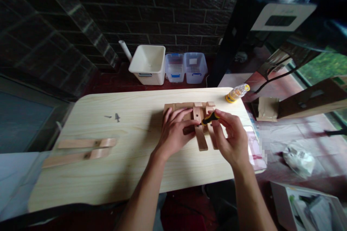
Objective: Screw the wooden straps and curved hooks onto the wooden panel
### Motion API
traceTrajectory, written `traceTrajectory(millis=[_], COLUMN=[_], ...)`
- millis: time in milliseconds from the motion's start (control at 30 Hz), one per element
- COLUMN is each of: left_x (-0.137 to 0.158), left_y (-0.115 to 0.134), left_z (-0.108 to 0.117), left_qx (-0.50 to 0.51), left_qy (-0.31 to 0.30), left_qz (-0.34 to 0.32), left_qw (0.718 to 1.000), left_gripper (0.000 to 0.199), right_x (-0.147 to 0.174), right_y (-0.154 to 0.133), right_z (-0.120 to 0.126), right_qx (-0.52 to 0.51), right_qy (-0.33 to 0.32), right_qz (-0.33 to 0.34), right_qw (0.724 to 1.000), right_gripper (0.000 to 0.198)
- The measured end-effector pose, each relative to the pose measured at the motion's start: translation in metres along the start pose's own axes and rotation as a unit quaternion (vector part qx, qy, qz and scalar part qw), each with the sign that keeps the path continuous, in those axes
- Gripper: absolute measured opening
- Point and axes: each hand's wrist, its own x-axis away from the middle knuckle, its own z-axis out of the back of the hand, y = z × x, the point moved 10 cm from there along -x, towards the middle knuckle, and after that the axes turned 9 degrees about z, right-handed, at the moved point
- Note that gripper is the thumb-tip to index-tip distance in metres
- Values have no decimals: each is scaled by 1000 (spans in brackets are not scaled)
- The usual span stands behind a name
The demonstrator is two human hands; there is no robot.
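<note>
Right of the frame's centre, the right hand is gripping a yellow-and-black screwdriver, its fingers closed. The tip is pointing at a smooth, flat wooden strip. The left hand is resting open, fingers extended, on a brown, straight-edged block. The pale tabletop is showing streaked grain.

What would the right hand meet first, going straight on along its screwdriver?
Most likely the wooden strip at the tip of the right hand's screwdriver, close beside the left hand; exact contact and depth are unclear.
</note>
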Motion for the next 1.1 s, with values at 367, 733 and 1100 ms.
traceTrajectory(millis=[367,733,1100], left_x=[-1,-1,0], left_y=[0,1,0], left_z=[0,0,0], left_qx=[2,-1,0], left_qy=[-4,-3,-4], left_qz=[5,0,1], left_qw=[1000,1000,1000], left_gripper=[25,26,22], right_x=[-2,1,-1], right_y=[-4,1,1], right_z=[0,-1,-4], right_qx=[-25,-47,-41], right_qy=[15,30,22], right_qz=[-2,-19,-6], right_qw=[1000,998,999], right_gripper=[28,23,23])
